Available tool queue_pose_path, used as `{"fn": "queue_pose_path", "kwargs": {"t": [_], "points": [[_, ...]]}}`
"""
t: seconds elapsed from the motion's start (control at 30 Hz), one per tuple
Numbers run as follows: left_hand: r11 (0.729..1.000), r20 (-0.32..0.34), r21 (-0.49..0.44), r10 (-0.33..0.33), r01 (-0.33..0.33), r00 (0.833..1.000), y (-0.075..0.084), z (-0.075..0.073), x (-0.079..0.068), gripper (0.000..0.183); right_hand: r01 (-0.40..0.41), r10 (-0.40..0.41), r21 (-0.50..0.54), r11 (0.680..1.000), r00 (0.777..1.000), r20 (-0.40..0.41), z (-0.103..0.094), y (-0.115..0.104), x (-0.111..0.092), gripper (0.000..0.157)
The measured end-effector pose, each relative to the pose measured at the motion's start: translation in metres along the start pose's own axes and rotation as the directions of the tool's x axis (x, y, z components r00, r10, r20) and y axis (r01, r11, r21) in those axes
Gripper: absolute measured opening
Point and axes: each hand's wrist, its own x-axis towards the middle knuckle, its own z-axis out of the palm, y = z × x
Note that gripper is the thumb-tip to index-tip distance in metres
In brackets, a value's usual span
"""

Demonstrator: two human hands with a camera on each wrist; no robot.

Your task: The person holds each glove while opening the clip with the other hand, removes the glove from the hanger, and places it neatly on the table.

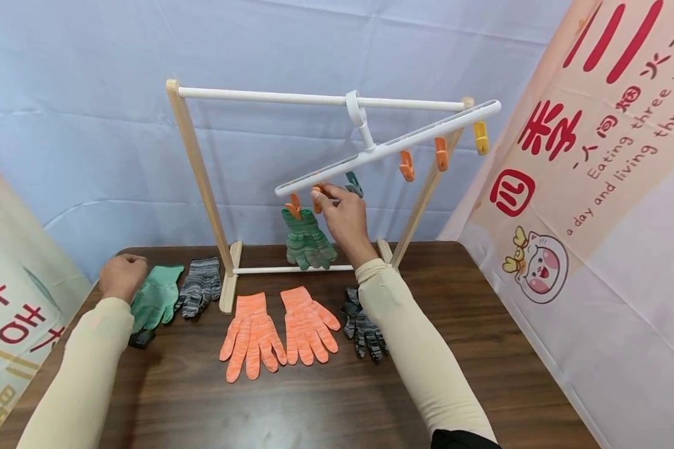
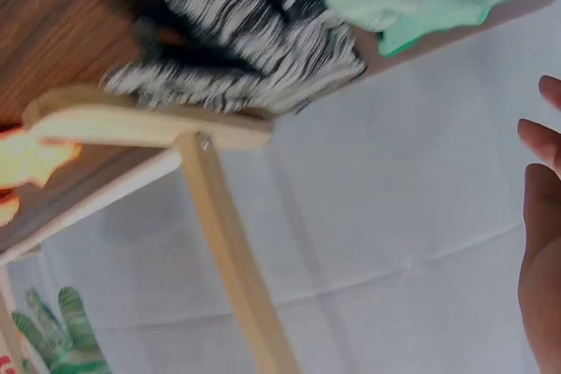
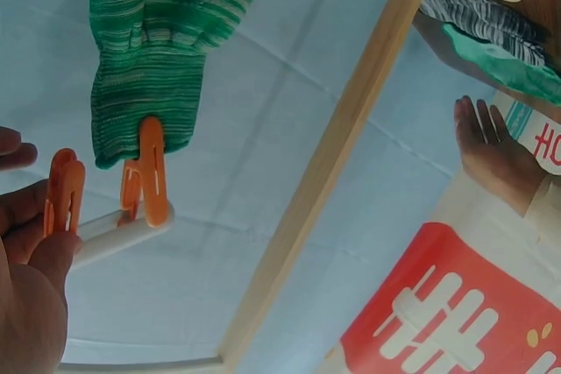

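My right hand (image 1: 345, 218) pinches an orange clothespin (image 3: 64, 194) on the lower end of a tilted white hanger (image 1: 427, 133). Beside it, another orange clothespin (image 3: 152, 172) grips the cuff of a green striped glove (image 3: 149, 85), which dangles fingers down in the head view. At the table's left edge my left hand (image 1: 122, 276) is raised near a light green glove (image 1: 156, 296). In the right wrist view its fingers look loosely extended, holding nothing. A grey-black glove (image 1: 200, 287) lies next to the light green one.
The hanger hooks over the white top bar (image 1: 269, 96) of a wooden-legged rack (image 1: 199, 168). More clothespins (image 1: 440, 154) hang along its raised right side. Two orange gloves (image 1: 253, 337) lie flat in front, and a dark grey glove (image 1: 365, 327) lies partly under my right forearm.
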Motion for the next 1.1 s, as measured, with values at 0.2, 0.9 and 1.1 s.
{"fn": "queue_pose_path", "kwargs": {"t": [0.2, 0.9, 1.1], "points": [[0.997, 0.025, -0.024, 0.074, -0.073, 0.997, 0.019, 0.006, -0.008, 0.058, 0.014, -0.014, 0.000, 1.000, 1.000, -0.006, -0.002, -0.001, 0.000, 0.035], [0.967, 0.148, -0.023, 0.253, -0.253, 0.956, 0.074, 0.031, -0.031, 0.054, 0.012, -0.012, 0.020, 1.000, 1.000, 0.012, 0.000, -0.004, -0.004, 0.036], [0.963, 0.210, -0.079, 0.270, -0.259, 0.940, 0.091, 0.046, -0.035, 0.043, 0.021, -0.022, 0.030, 0.999, 1.000, 0.008, 0.000, -0.003, -0.005, 0.034]]}}
